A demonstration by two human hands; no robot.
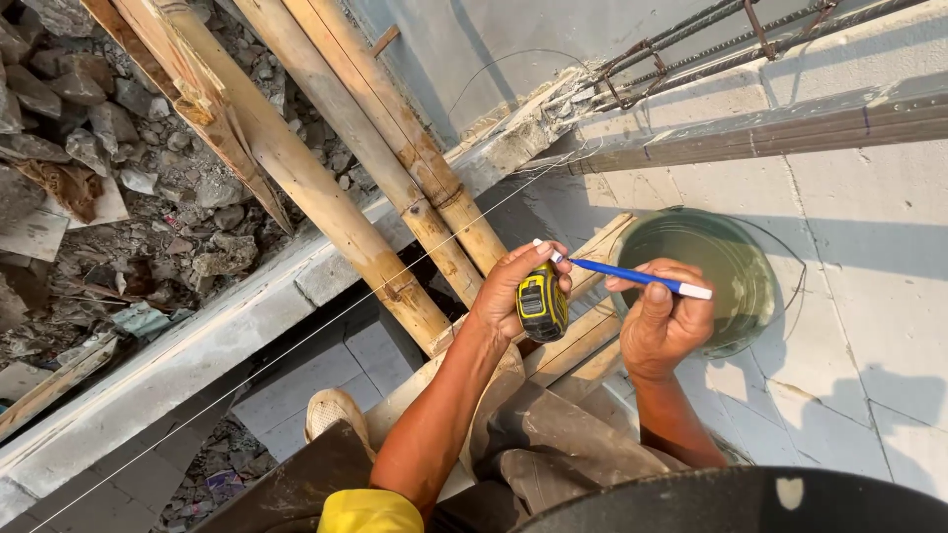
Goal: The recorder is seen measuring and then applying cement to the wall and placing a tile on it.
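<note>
Head view: beside the water bucket (pixel 760 296), left hand (pixel 509 291) grips a tape measure (pixel 542 301), right hand (pixel 667 321) pinches a blue pen (pixel 632 276); measuring underway, marking seems next.

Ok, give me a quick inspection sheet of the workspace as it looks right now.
Surface: pale block wall top, sunlit, dusty.
Job's things: yellow-and-black tape measure in left hand; blue pen in right hand.
Clutter: bucket of murky water beside the hands; wooden planks below them.
Grippers: both hands closed on their tools.
Cables: taut string line running diagonally; thin wire loop near the rebar.
Surroundings: bamboo poles, rubble below left.
</note>
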